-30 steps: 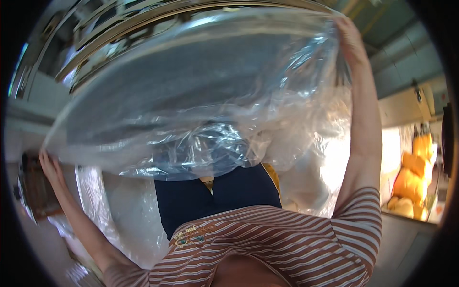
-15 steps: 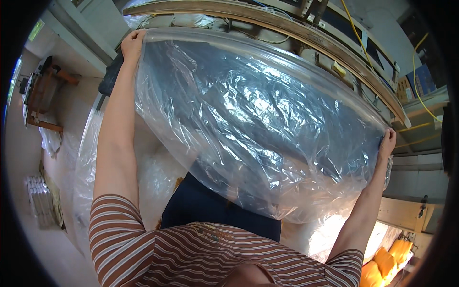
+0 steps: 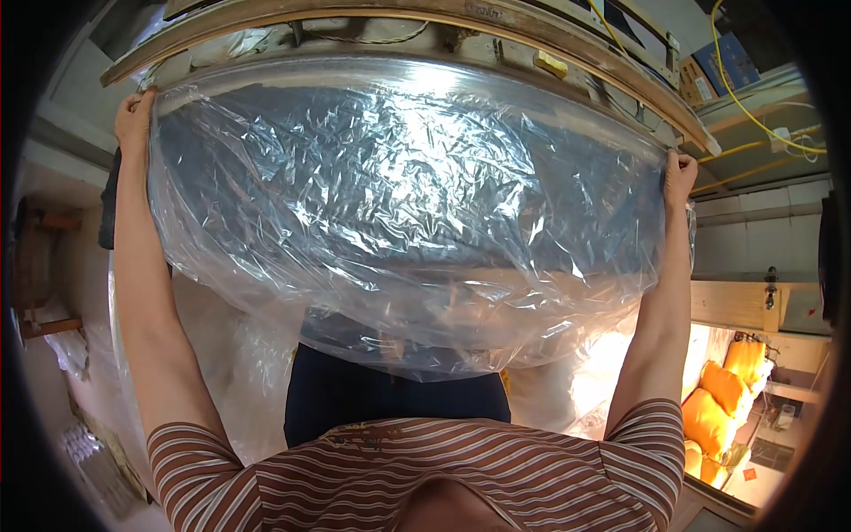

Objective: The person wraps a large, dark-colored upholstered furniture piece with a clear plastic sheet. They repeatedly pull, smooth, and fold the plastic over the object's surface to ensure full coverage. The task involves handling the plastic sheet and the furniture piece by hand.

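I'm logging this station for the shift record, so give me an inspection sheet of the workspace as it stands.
Surface: wooden-edged frame above the sheet; no bare worktop seen.
Job's things: clear plastic sheet, crinkled, stretched wide between both hands, lower edge sagging.
Clutter: orange cushions lower right; pale plastic wrap lower left.
Hands: left hand and right hand each closed on an upper corner of the sheet.
Cables: yellow cables upper right.
Surroundings: white tiled wall, wooden shelf.
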`<state>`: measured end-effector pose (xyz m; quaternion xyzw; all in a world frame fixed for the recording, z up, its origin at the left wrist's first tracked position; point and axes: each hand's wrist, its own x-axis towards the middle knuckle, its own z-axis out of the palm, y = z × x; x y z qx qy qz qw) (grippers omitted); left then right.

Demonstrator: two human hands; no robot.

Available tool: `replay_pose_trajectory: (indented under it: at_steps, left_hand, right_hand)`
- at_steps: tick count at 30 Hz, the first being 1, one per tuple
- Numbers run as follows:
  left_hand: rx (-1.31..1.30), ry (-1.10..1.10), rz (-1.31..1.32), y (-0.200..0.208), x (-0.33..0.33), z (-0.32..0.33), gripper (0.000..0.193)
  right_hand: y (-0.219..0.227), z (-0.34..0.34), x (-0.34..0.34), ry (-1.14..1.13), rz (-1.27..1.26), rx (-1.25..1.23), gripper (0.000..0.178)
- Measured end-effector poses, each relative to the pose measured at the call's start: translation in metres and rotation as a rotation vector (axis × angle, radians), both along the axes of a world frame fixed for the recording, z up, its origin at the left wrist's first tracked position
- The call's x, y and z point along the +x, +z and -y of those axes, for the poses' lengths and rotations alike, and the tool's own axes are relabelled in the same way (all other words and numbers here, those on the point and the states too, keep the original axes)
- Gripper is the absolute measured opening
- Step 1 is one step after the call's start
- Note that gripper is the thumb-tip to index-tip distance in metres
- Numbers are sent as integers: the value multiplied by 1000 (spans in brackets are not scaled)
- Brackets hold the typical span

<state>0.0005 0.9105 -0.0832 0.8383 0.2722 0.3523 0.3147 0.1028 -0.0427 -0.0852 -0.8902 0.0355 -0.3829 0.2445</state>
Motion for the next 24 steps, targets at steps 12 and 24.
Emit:
replay_pose_trajectory:
  at_steps: [12,24]
  left_hand:
    - [44,-247,-19,21,-83,23,35]
    - [-272,-298,262,171,-240,91,19]
  right_hand:
    - [-9,0,-4,-64,-162,-131,39]
    - [43,39,-62,121,-30,174,35]
